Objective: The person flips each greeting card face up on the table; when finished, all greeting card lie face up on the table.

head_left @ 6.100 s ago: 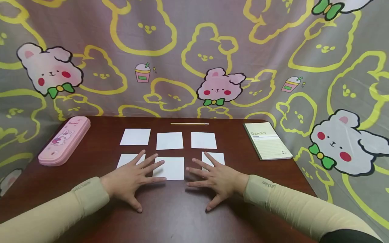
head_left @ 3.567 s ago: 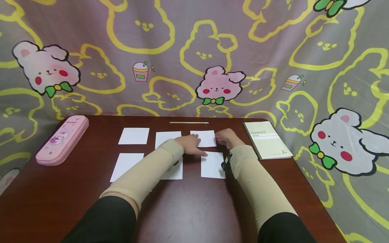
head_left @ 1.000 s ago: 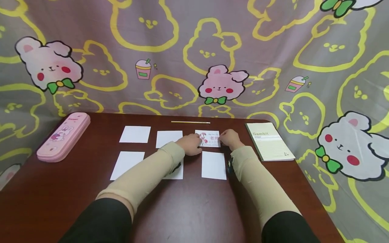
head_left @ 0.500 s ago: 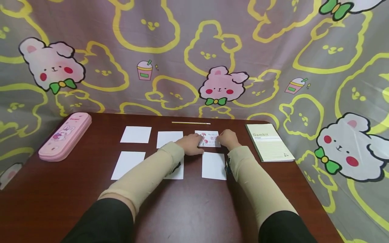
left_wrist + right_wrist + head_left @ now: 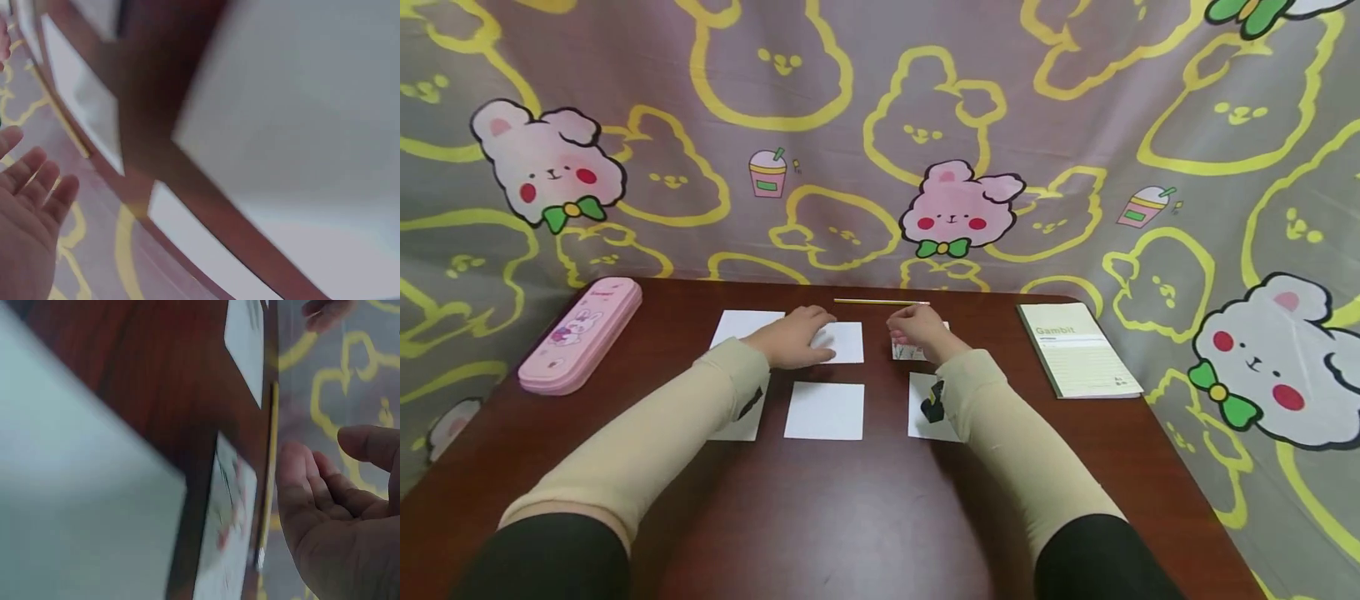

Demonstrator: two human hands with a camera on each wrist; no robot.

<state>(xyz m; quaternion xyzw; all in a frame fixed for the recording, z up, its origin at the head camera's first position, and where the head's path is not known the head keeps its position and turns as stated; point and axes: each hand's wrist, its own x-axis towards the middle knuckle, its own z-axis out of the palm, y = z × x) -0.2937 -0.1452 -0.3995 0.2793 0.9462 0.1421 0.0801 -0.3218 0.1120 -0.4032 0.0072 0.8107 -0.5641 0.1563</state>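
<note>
My left hand (image 5: 793, 337), fingers spread and slightly bent, is above the back row, between the left blank white card (image 5: 747, 323) and the middle blank card (image 5: 848, 343). It holds nothing. My right hand (image 5: 921, 329) hovers over the back-right card (image 5: 904, 352), which lies face up with a pink flower print, partly hidden by the hand. In the right wrist view its fingers (image 5: 325, 487) curl loosely, thumb apart, around nothing. The front row has a left card (image 5: 741, 423) partly under my left sleeve, a middle card (image 5: 825, 411) and a right card (image 5: 921, 408), all blank side up.
A pencil (image 5: 880, 301) lies along the table's far edge. On the left is a pink pencil case (image 5: 580, 337); on the right, a notebook (image 5: 1078, 350). A patterned curtain (image 5: 865, 150) hangs behind the brown table (image 5: 820, 517).
Both hands first lay spread over the front cards, then reached to the back-right card, which was turned from blank to printed side. They have let go; the left moved left, the right slightly left.
</note>
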